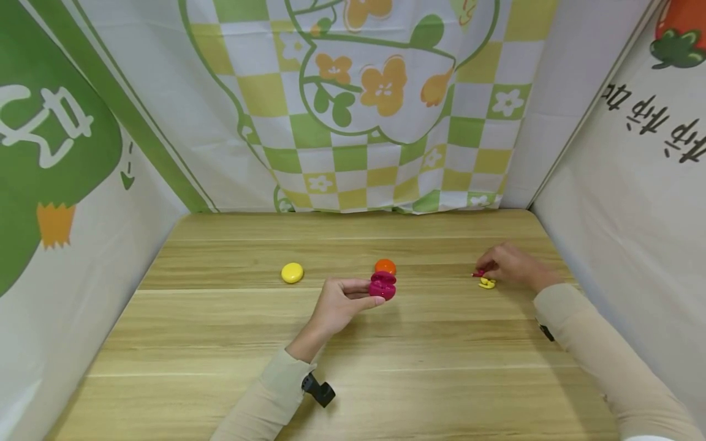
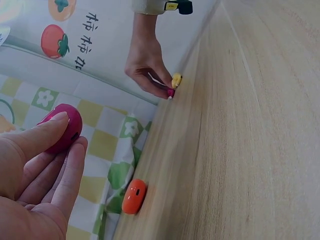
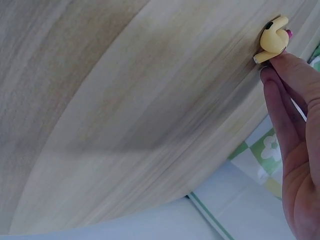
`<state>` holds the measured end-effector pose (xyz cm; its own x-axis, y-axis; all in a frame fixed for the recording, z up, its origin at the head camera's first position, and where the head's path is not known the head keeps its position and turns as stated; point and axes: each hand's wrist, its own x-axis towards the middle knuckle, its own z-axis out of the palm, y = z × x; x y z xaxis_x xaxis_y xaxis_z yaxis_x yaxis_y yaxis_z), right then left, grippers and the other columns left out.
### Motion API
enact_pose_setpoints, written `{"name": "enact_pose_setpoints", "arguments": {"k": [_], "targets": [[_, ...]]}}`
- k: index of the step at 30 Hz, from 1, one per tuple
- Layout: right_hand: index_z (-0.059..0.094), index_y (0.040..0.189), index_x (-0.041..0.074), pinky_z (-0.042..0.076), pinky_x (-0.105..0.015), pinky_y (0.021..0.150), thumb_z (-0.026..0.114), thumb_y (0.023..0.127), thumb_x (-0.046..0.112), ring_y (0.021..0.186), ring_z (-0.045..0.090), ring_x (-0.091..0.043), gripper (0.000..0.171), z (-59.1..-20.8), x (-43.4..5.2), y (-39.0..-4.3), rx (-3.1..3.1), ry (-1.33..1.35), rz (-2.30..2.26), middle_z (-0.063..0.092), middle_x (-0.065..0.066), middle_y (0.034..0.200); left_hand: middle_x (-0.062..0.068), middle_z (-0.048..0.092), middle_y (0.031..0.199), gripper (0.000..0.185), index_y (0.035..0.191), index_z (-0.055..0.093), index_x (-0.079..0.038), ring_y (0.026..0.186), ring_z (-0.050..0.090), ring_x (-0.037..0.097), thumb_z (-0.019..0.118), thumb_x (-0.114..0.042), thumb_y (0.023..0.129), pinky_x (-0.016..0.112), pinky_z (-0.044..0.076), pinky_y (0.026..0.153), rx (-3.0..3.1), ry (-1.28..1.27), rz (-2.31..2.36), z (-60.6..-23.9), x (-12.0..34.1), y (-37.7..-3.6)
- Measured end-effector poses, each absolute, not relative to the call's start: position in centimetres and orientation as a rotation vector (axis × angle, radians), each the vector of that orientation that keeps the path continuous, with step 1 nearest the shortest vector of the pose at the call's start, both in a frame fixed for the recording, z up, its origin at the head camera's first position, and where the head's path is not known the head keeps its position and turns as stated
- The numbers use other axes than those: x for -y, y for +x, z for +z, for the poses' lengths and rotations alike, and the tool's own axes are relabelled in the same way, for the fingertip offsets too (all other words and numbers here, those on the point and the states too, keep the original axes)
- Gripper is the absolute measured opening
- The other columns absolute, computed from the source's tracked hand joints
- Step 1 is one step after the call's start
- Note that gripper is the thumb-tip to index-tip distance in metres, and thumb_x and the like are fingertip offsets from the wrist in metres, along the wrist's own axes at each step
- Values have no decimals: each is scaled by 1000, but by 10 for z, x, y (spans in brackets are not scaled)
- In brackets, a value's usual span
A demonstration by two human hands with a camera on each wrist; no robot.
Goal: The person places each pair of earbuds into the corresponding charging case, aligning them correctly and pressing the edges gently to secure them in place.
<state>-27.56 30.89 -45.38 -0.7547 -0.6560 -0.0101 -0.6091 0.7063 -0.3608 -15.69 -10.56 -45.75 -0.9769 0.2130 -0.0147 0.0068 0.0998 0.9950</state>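
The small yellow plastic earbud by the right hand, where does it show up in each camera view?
Head: the small yellow plastic earbud lies right of centre on the table, under the right hand.
Left wrist: upper middle, by that hand's fingertips.
Right wrist: top right corner.
Shared landmark: the right hand itself.

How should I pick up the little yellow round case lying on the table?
Come straight down from above and pinch the yellow case across its two rounded sides with thumb and fingers. It lies flat and shut on the wooden table, low and smooth like a pebble, so the top would probably slip. Nothing stands close beside it, so either side is free.
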Motion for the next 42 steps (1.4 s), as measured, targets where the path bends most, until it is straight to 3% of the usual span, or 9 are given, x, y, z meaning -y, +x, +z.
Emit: {"name": "enact_pose_setpoints", "arguments": {"k": [13,20,25,34,42], "targets": [[83,96,3,61,-25,69,83,87,0,79,72,-11,9,-456,-307,-277,-2789,-1085,-465,80,-9,93,17,81,113,32,114,81,-3,97,80,21,90,-12,85,28,65,85,-2226,223,1996,-459,106,-157],[84,96,6,59,-22,69,82,90,3,79,70,-8,7,-452,-307,-273,-2789,-943,-549,80,-7,94,17,81,111,32,113,81,-2,96,80,20,90,-12,84,27,65,84,-2223,216,1998,-459,105,-156],[84,91,10,58,-22,68,82,92,11,77,69,-6,3,-439,-304,-272,-2752,-844,-613,80,-1,90,17,81,111,32,113,81,-2,96,80,21,90,-13,85,29,65,85,-2223,204,1998,-459,105,-157],[84,92,9,59,-21,68,83,86,6,77,71,-6,7,-410,-299,-279,-2739,-856,-596,81,-3,88,17,81,112,32,113,81,-2,97,80,21,90,-13,85,29,65,86,-2218,191,1998,-460,105,-157],[84,98,10,58,-20,70,82,92,12,79,71,-5,6,-383,-287,-279,-2676,-873,-587,82,-4,95,18,81,112,32,114,81,-1,97,80,22,89,-12,85,29,66,85,-2212,213,2008,-459,105,-157]]}}
